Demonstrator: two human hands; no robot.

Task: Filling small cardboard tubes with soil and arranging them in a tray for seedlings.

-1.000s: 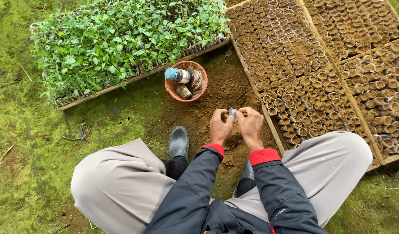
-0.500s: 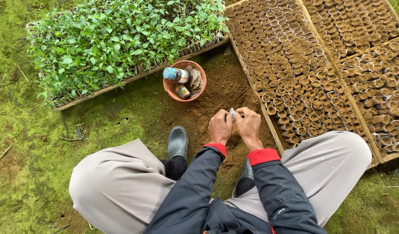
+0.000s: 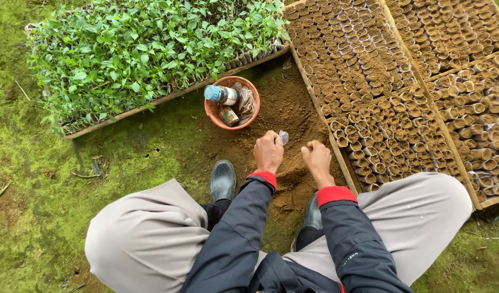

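Head view: small clear packet (image 3: 283,137) pinched at left hand (image 3: 269,152) fingers (image 3: 275,139).

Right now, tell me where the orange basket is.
Head view, upper middle: the orange basket sits on bare soil just below the seedling tray, ahead of the left hand.

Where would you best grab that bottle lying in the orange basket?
Probably around its middle, coming from above. The bottle lies on its side across the orange basket, its blue cap end over the left rim, so the round body is exposed on top; other items crowd it on the right.
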